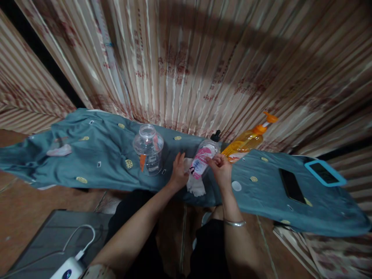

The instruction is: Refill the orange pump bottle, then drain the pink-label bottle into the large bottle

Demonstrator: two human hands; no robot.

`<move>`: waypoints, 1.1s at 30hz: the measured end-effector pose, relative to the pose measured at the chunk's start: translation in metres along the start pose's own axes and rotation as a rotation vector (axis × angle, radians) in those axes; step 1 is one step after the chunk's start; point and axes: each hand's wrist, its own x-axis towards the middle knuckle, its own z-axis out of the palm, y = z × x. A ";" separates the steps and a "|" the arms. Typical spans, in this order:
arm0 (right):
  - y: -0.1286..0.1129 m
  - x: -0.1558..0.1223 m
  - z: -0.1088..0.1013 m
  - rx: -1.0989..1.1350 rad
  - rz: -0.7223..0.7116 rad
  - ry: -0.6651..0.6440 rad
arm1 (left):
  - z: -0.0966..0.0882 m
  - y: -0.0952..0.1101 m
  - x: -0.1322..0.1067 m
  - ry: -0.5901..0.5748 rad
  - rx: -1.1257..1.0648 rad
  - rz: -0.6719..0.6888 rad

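Observation:
A small clear bottle with a pink label and a black cap leans on the teal cloth-covered surface. My right hand is closed in a pinch against the bottle's right side. My left hand is curled on a white cloth just left of the bottle's base. A round clear jar with no lid stands to the left of my left hand. An orange pump bottle lies tilted behind my right hand.
A white cap lies right of my right wrist. A dark phone and a blue-cased phone rest at the right end. Striped curtains hang behind. A power bank with cable sits on a grey mat at lower left.

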 end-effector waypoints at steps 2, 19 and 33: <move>0.003 0.003 -0.006 0.013 0.018 0.028 | -0.006 -0.003 -0.002 -0.028 0.091 0.032; -0.028 -0.029 0.034 0.009 -0.104 -0.146 | -0.013 0.027 -0.007 0.018 -0.102 0.078; -0.100 0.025 0.037 -0.174 -0.219 0.028 | -0.004 0.046 -0.001 0.055 -0.103 0.028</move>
